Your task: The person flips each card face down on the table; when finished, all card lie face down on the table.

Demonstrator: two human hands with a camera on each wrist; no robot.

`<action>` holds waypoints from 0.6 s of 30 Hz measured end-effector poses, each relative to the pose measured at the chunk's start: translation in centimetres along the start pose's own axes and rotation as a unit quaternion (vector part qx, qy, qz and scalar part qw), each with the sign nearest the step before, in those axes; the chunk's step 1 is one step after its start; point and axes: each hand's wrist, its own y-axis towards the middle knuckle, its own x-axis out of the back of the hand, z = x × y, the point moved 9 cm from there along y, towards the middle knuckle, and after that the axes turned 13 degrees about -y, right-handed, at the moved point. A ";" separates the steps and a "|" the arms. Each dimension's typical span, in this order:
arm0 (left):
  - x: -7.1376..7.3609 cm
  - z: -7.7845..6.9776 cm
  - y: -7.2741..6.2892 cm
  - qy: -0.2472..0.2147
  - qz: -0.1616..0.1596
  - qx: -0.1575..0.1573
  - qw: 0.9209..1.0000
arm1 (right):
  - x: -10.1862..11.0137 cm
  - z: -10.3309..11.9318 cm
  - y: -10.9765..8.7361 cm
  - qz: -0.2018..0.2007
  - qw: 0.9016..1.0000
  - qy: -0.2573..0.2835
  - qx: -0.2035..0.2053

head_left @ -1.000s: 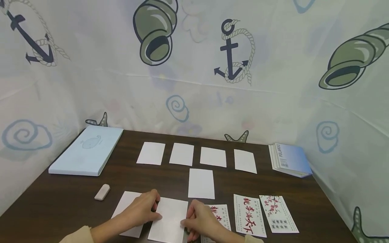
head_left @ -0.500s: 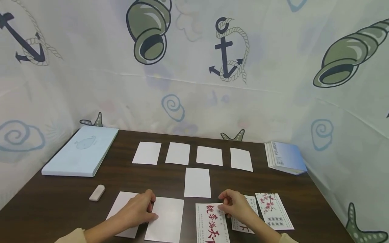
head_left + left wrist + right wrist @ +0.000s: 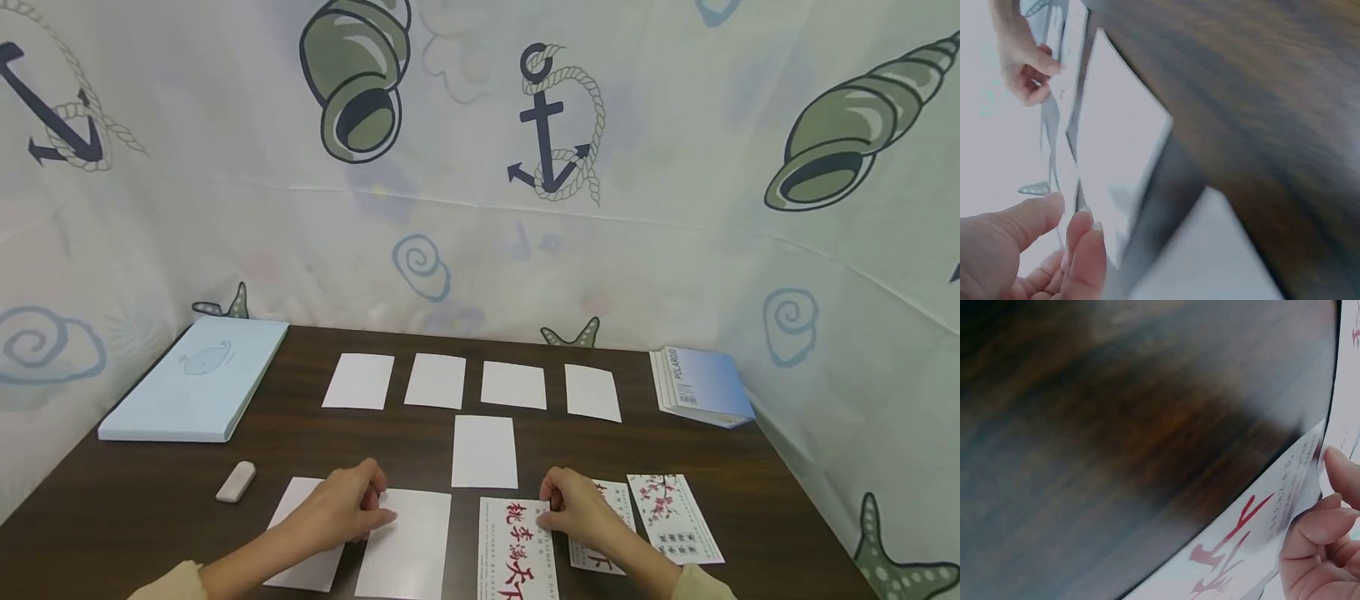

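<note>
My left hand [image 3: 347, 502] is at the upper left corner of a blank white card [image 3: 405, 546], also seen in the left wrist view as a white card [image 3: 1122, 131]. Its thumb overlaps the card's left edge and the fingers curl beside the corner. My right hand [image 3: 577, 502] pinches the right edge of a card with red calligraphy [image 3: 516, 550], near its upper corner. In the right wrist view, the thumb and curled fingers [image 3: 1319, 531] sit at the edge of a red-lettered card [image 3: 1229, 544]. A second calligraphy card [image 3: 611, 500] lies partly hidden under my right forearm.
A plum-blossom card [image 3: 675, 533] lies at right and another blank card [image 3: 303, 575] under the left forearm. One single white card [image 3: 483, 452] lies ahead, below a row of several white cards [image 3: 435, 381]. An eraser [image 3: 236, 482], blue box [image 3: 198, 383] and Polaroid booklets [image 3: 701, 385] stand around.
My right hand has left the blank card's right edge and moved right to the calligraphy card. The left hand stays at the blank card. The head view has shifted slightly.
</note>
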 end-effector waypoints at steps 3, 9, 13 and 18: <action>-1.2 -1.4 1.3 -0.059 0.021 -0.023 0.998 | 0.1 -0.4 0.0 0.003 1.000 0.006 -0.007; -5.5 -3.5 4.2 -0.178 0.067 -0.018 0.982 | 0.2 -0.7 0.0 -0.005 1.000 0.019 0.000; -7.5 -4.2 5.4 -0.197 0.069 -0.023 0.978 | 0.2 -0.7 0.1 -0.015 0.999 0.038 0.009; -8.6 -4.2 6.0 -0.211 0.061 -0.030 0.975 | 0.2 -1.1 0.0 -0.014 0.998 0.058 0.002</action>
